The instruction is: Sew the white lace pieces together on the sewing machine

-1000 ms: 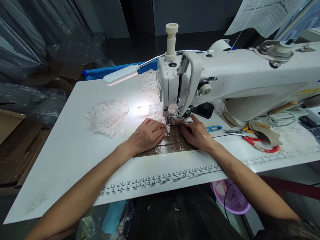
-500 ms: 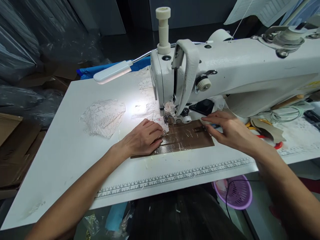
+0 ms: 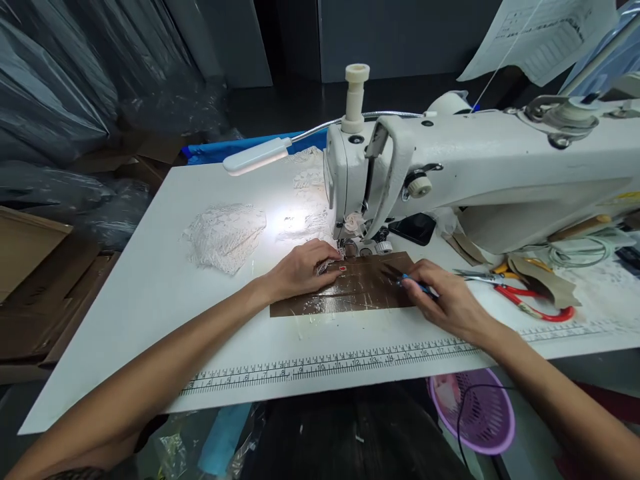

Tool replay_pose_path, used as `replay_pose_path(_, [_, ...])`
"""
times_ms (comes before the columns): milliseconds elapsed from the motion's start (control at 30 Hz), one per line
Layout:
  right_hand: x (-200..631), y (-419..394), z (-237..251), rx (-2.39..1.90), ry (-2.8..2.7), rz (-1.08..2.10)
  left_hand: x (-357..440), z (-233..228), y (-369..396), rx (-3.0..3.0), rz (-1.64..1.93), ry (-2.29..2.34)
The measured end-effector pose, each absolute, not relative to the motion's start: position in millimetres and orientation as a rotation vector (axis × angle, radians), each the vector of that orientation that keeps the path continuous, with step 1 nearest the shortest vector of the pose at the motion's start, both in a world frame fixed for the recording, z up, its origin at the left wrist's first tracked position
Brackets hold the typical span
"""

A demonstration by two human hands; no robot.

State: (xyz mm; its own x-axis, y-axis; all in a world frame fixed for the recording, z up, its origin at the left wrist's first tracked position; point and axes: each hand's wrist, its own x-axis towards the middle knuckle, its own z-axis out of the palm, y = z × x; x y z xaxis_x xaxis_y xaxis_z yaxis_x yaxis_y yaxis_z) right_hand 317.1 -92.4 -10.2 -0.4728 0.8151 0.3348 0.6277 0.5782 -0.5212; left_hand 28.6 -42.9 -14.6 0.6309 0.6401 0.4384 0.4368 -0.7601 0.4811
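My left hand (image 3: 303,270) rests flat on a small piece of white lace (image 3: 326,265) just in front of the presser foot (image 3: 351,248) of a white sewing machine (image 3: 450,167). My right hand (image 3: 445,300) grips blue thread snips (image 3: 407,277), blades pointing left toward the needle. Both hands lie over a brown taped patch (image 3: 350,290) on the white table (image 3: 150,293). A pile of white lace pieces (image 3: 225,233) sits to the left, under the lamp's light.
A gooseneck lamp (image 3: 257,155) reaches over the table. Red-handled scissors (image 3: 525,300), a black phone (image 3: 413,228) and scraps lie under the machine arm at right. A printed ruler (image 3: 325,363) runs along the front edge. A purple basket (image 3: 475,410) stands below; cardboard boxes (image 3: 30,267) at left.
My right hand left the presser foot, reached right to the blue snips, picked them up and brought them back over the brown patch. My left hand stayed on the lace.
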Motion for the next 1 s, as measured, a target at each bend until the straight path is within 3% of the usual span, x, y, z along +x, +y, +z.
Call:
replay_pose_path(100, [297,-97,-13,-1.234,-2.168,0.744,33,-16,-43,2.293,0.894,1.129])
replay_pose_path(167, [286,-95,-14,-1.3,-2.177,0.774,33,-17,-42,2.099,0.89,1.151])
replay_pose_path(500, [243,-61,-10,-1.624,-2.464,0.191,24,-21,-29,1.684,0.808,0.981])
replay_pose_path(1000, [219,-50,-17,-1.622,-2.461,0.083,27,-24,-30,1.692,0.79,0.999])
